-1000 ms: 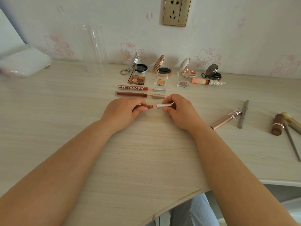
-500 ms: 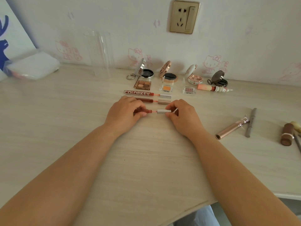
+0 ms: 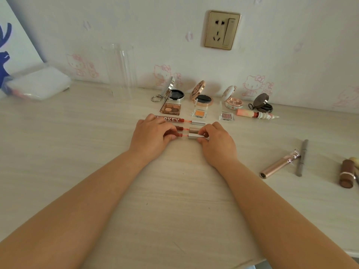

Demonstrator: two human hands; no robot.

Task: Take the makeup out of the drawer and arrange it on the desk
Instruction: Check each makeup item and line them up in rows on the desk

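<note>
Silver-capped lip gloss [image 3: 191, 135] pinched at both ends, left hand [image 3: 153, 135] on tube, right hand [image 3: 216, 140] on cap; lower it level, parallel just beside the second gloss [image 3: 191, 130], ends aligned

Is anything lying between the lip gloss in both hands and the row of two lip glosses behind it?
Nothing visible does. The held lip gloss, gripped by the left hand and right hand, lies just in front of the middle lip gloss; no object shows between them.
</note>
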